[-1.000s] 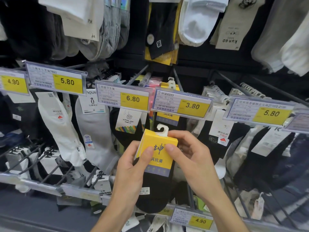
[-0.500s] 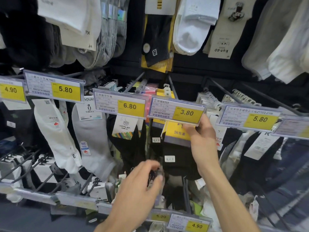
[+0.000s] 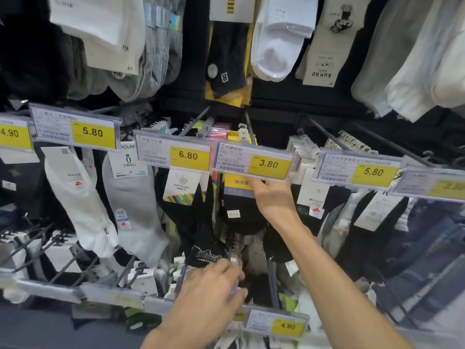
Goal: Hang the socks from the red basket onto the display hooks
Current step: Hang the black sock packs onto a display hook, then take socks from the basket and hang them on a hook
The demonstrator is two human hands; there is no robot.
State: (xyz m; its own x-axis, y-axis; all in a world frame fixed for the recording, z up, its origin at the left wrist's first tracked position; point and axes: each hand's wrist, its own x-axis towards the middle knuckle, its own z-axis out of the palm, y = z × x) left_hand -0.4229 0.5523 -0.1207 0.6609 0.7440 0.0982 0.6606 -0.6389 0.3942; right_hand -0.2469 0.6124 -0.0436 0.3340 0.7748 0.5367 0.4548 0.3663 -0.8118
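Two rows of sock hooks, right hand under 3.80 tag, left hand low, grips unclear

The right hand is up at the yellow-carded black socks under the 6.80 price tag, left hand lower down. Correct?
No. The head view shows the right hand at the yellow-carded black socks under the 3.80 price tag, not 6.80; left hand lower down.

Price tags glossy plastic — socks matt cloth — hooks metal.
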